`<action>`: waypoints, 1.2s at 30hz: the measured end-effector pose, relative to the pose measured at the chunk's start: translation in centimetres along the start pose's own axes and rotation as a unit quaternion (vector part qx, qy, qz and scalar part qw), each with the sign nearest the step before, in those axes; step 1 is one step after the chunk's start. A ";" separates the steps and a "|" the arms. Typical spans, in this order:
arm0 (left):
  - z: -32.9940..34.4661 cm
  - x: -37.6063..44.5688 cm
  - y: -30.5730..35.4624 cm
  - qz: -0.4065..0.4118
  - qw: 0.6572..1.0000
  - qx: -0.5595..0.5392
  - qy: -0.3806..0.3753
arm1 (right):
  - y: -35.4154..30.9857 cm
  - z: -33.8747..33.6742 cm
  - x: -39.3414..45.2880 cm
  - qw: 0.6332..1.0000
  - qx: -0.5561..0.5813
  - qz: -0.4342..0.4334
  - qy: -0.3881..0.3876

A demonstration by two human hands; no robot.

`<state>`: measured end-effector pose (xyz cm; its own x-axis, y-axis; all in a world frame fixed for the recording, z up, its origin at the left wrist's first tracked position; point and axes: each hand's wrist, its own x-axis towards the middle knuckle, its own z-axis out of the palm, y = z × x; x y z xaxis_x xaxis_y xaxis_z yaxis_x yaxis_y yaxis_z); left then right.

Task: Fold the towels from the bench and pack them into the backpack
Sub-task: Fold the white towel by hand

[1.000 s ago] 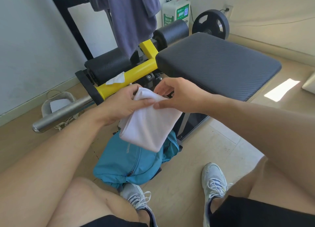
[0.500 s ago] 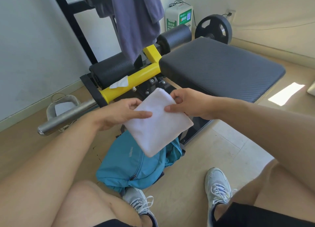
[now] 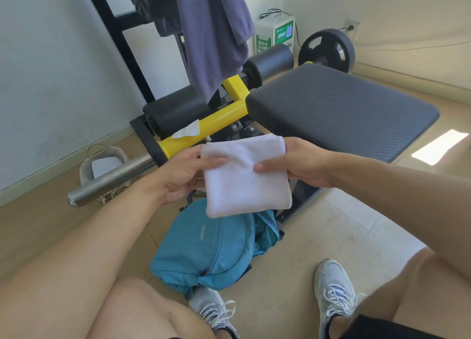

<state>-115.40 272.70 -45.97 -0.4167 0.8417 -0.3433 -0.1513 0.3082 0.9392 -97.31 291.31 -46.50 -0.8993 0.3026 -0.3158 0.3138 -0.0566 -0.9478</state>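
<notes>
Fingers of the left hand pinch the towel's left edge, thumb on top; the right hand pinches the right edge the same way. Between them the towel hangs at the middle of the frame, folded into a thick white square, its lower edge drooping free. Directly below it, touching or nearly so in this view, lies the teal backpack on the floor, its long axis running from lower left toward upper right. Whether its main opening is unzipped I cannot tell; the towel hides that end. Both hands sit about equally near, so the coming move is probably straight down. Behind, the worktop fills the upper right, with nothing visible on its pad.
</notes>
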 end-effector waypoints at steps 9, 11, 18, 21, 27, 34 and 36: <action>0.6 -0.6 -0.4 -0.079 0.996 -0.026 -0.041 | 0.3 -0.6 0.4 0.996 0.081 0.012 -0.016; 0.7 -0.4 -0.2 -0.068 0.997 -0.023 -0.031 | 0.4 -0.7 0.4 0.997 0.070 0.008 0.000; 1.1 -0.6 0.4 -0.078 0.992 -0.087 -0.051 | 0.0 -0.3 0.4 0.998 0.057 -0.006 0.032; 1.0 -0.6 0.6 -0.061 0.985 -0.151 -0.062 | -0.6 -0.2 -0.1 0.998 0.061 -0.015 0.014; 0.5 0.1 1.0 -0.082 0.968 -0.239 -0.016 | -1.3 -0.3 -0.4 0.998 0.039 -0.040 0.003; 0.5 0.2 0.4 -0.138 0.968 -0.202 0.051 | -1.3 0.8 -1.6 0.920 -0.390 -0.020 -0.025; 0.5 0.3 0.5 -0.150 0.963 -0.220 0.050 | -1.4 2.0 -1.7 0.886 -0.461 -0.047 0.006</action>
<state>-115.14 273.35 -45.61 -0.3754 0.6910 -0.6177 -0.6343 0.2944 0.7148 -96.88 288.96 -44.72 -0.9330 0.2758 -0.2312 0.3585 0.7692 -0.5290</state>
